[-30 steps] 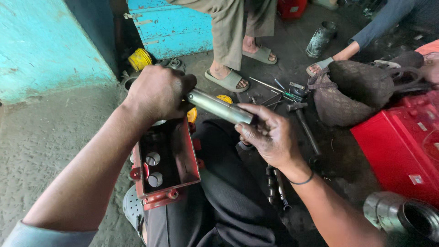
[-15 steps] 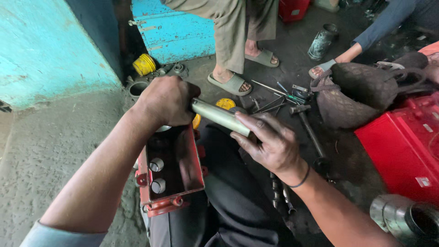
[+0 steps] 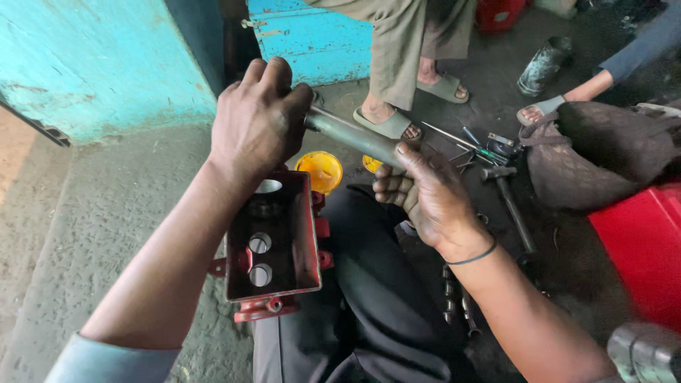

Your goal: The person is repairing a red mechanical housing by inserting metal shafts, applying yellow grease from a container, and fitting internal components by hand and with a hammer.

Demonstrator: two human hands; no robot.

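At centre frame, my left hand (image 3: 259, 120) clenches one end of a smooth grey metal tube (image 3: 351, 135) above the open red cast housing (image 3: 273, 245) with round bores; my right hand (image 3: 425, 195) grips the tube's other end.

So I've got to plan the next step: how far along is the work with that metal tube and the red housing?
Done: the red housing sits open on the lap, its round bores bare. In hand: both hands grip the metal tube, left hand at its far end, right hand lower down. Left: the tube is above the housing, not in it; hammer and screwdrivers lie unused on the floor.
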